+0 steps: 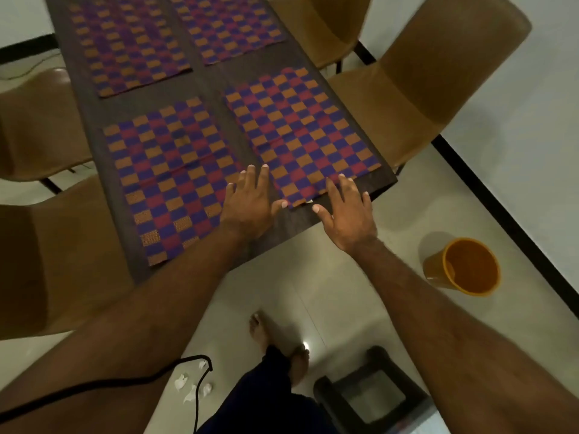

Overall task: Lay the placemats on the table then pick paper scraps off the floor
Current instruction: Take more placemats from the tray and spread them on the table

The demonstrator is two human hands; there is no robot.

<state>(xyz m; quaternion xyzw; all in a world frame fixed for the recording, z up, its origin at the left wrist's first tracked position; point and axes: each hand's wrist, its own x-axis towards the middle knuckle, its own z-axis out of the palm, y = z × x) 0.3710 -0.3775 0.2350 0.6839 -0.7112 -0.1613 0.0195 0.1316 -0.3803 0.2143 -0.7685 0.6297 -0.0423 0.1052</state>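
- Hands: I see left hand (247, 203) and right hand (347, 214) both flat, fingers spread, pressing the near edge of the mat (300, 133) at the surface's (300, 225) near right corner.
- Scraps (191, 386) lie on the floor (313, 292).

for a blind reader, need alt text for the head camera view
Left hand and right hand lie flat at the edge of the near right placemat, one of four on a dark table. Paper scraps lie on the floor by a black cable, an orange bin nearby.

Head camera looks steeply down, close over table (300, 220) end and floor (313, 292)
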